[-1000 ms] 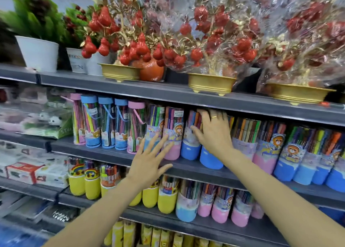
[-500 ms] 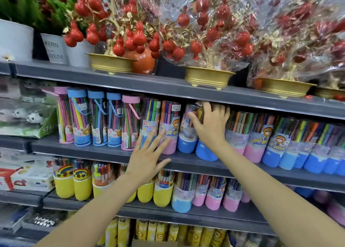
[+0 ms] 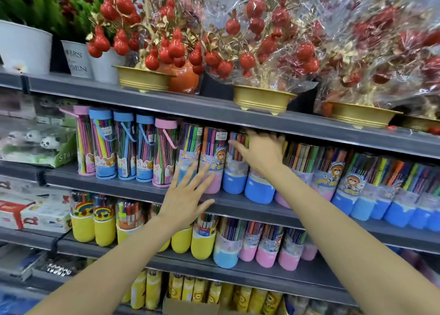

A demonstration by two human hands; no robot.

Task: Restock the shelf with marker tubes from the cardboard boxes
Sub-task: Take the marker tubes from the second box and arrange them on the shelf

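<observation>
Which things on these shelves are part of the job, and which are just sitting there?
Part of the job: marker tubes, left hand, right hand, middle shelf.

Just sitting there: red fruit trees, white pots, panda box.

Clear marker tubes, pink and blue bases, upright along grey shelf

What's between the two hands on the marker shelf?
In the head view, a pink-bottomed marker tube stands between the left hand and the right hand, with a blue-bottomed tube beside it under the right hand's thumb.
</observation>
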